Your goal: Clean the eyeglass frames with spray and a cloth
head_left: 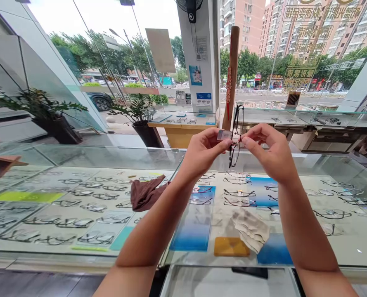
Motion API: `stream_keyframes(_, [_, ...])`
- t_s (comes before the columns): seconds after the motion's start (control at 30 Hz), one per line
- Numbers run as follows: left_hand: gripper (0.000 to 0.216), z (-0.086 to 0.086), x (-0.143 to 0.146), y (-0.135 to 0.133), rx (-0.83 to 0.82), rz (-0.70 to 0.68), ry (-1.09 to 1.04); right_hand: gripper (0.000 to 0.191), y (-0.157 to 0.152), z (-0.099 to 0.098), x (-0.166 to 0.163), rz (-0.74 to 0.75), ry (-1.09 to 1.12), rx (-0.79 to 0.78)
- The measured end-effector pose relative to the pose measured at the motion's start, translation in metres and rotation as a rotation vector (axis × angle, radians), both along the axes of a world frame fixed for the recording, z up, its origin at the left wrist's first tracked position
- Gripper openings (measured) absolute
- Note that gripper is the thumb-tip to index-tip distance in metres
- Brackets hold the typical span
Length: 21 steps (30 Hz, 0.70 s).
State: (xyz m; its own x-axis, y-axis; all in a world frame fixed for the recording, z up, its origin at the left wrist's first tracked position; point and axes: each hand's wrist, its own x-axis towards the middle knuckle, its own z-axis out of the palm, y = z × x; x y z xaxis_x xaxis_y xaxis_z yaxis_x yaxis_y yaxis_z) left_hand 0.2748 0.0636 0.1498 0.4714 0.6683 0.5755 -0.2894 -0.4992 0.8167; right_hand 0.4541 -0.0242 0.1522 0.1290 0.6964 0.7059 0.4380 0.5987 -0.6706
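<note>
Both my hands are raised above a glass display counter [87, 159]. They hold a thin black-framed pair of glasses [236, 136] turned on its side between them. My left hand [204, 148] pinches a small clear tag or lens piece [224, 134] against the frame. My right hand [271, 150] pinches the frame at its middle from the other side. Fingers of both hands are closed on it.
Under the counter glass lie several rows of eyeglass frames [78, 206] on white and blue mats. A brown cloth [146, 194], a pale cloth [251, 229] and a yellow pad [231, 246] lie on the counter. Potted plants [140, 115], more counters and a street window stand beyond.
</note>
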Motion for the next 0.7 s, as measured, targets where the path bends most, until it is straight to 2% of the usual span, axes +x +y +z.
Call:
stream_keyframes(0.2, [0.035, -0.001, 0.0, -0.003, 0.033, 0.019, -0.009, 0.027, 0.019, -0.005, 0.002, 0.257, 0.238, -0.199])
stream_keyframes(0.47, [0.025, -0.003, -0.004, 0.005, 0.163, 0.17, 0.008, 0.016, 0.02, -0.004, 0.002, 0.316, 0.371, -0.22])
stream_keyframes(0.6, [0.015, -0.003, -0.008, 0.014, 0.279, 0.31, -0.014, 0.014, 0.019, -0.003, 0.009, 0.309, 0.44, -0.255])
stream_keyframes(0.7, [0.017, -0.002, -0.012, 0.02, 0.379, 0.443, -0.018, 0.017, 0.017, -0.001, 0.014, 0.345, 0.487, -0.296])
